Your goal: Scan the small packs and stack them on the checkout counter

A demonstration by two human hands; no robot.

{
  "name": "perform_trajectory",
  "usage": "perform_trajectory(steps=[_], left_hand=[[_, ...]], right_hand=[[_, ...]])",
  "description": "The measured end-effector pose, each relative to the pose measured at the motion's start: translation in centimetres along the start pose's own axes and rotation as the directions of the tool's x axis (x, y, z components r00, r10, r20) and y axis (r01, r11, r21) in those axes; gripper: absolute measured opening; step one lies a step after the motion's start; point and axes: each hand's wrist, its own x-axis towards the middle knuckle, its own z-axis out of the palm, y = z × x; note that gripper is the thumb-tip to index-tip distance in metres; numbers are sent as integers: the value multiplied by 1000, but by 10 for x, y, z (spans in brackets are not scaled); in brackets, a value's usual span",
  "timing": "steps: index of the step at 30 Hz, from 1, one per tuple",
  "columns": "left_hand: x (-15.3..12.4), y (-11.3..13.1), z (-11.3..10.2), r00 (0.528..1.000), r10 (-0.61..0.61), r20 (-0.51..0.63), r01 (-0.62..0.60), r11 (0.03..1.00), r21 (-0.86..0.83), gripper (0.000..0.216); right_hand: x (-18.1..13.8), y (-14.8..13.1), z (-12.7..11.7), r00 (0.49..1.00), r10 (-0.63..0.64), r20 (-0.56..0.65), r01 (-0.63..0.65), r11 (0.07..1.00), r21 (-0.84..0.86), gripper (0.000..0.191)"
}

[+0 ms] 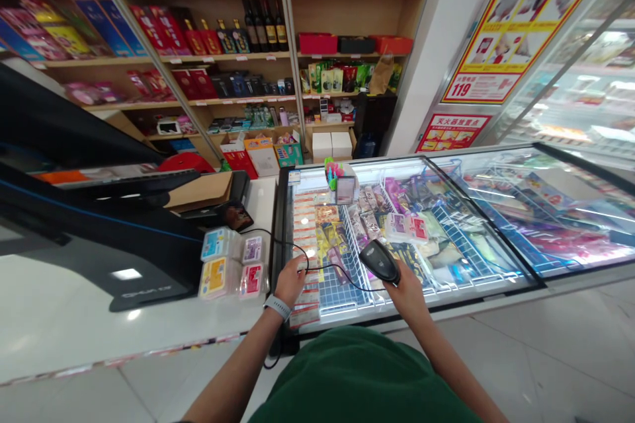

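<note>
My right hand [404, 291] grips a black barcode scanner [380, 260] and holds it over the glass lid of a chest freezer [446, 291]. A black cable [327, 269] runs from the scanner leftward to my left hand [290, 279]. That hand, with a white watch on its wrist, rests on the freezer's left side with its fingers curled around the cable. Several small plastic packs [232, 263] in blue, yellow, purple and red lie on the white counter [74, 324] just left of my left hand.
A black till screen [94, 225] stands on the counter at the left. The freezer holds several packaged frozen goods under glass. Shelves of boxes and bottles [223, 33] fill the back wall. A red poster [520, 20] hangs at the right.
</note>
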Motion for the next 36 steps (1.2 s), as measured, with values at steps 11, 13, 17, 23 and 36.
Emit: perform_trajectory(steps=[11,13,17,23,36], left_hand=[[-16,-8,-27,997,-9,-71,25,973,231,50],[-19,-8,-31,992,-61,-112,96,936,338,54],[-24,-16,-31,964,-153,-219,244,840,485,68],[-29,-33,-26,945,-242,-219,325,736,594,78],[-34,-36,-34,958,-268,-103,273,736,620,64]], right_hand=[[2,2,4,1000,9,23,-8,999,-42,30],[2,2,4,1000,6,23,-5,999,-46,29],[3,1,3,999,12,42,-10,999,-43,27],[3,0,2,999,2,47,-1,1000,-19,28],[4,-1,1,997,7,75,-7,1000,-2,28]])
